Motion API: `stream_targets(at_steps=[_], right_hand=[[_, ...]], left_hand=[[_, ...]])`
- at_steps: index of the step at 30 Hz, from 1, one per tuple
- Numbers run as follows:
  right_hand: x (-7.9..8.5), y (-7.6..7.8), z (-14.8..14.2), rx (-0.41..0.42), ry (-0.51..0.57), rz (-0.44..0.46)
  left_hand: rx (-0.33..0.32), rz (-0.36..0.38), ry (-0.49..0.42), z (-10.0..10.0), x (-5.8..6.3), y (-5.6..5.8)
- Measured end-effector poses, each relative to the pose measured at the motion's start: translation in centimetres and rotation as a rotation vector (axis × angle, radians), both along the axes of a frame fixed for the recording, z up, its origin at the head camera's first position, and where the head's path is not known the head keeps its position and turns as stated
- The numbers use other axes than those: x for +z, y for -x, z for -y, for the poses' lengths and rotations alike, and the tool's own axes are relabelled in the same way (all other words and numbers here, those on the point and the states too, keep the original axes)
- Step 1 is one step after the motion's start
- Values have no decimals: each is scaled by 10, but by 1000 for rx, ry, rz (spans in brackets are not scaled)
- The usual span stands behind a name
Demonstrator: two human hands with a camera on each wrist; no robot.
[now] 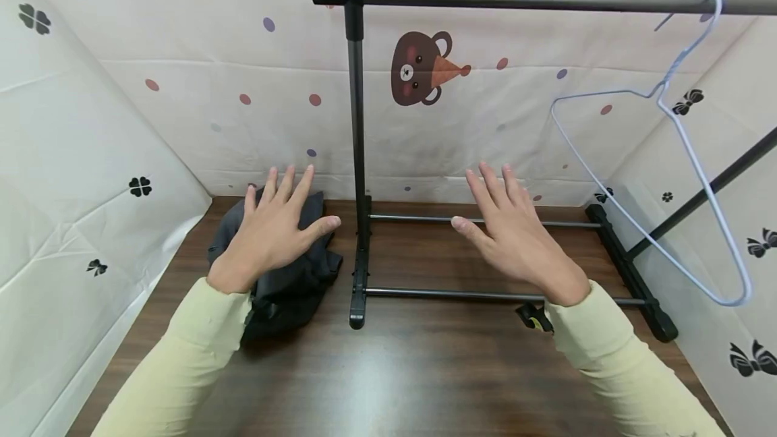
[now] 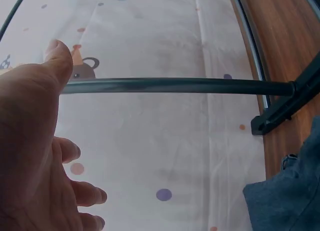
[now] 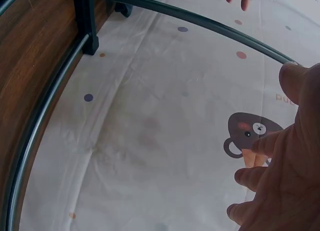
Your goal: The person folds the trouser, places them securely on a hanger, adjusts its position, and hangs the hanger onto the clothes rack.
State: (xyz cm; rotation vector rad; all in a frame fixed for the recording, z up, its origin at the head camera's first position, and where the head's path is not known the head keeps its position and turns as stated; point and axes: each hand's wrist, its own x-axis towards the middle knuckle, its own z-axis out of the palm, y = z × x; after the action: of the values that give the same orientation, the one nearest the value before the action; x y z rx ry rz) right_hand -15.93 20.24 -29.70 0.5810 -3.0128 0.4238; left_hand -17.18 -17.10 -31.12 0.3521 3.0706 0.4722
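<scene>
My left hand (image 1: 273, 231) is held palm down with its fingers spread, above a dark crumpled garment (image 1: 291, 295) on the wooden surface. In the left wrist view the same garment (image 2: 290, 196) looks like dark blue cloth with a small metal part. Over the lower bars of a black clothes rack (image 1: 358, 154), my right hand (image 1: 519, 238) is spread in the same way and holds nothing. From the rack's top rail, at the right, hangs a light blue wire hanger (image 1: 680, 127) with nothing on it.
The rack's left upright stands between the two hands. A small black and yellow-green item (image 1: 535, 317) lies by the front lower bar, partly behind the right sleeve. White printed sheets (image 1: 255, 127) enclose the brown wooden surface (image 1: 388, 369) at the back and sides.
</scene>
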Motion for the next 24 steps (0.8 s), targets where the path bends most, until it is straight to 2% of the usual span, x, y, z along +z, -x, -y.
stream_targets(at_steps=[13, 24], right_hand=[[-4, 0, 16, 22, 14, 30], [-15, 0, 30, 53, 17, 60]], left_hand=[[23, 25, -3, 27, -6, 3], [58, 78, 11, 44, -21, 0]])
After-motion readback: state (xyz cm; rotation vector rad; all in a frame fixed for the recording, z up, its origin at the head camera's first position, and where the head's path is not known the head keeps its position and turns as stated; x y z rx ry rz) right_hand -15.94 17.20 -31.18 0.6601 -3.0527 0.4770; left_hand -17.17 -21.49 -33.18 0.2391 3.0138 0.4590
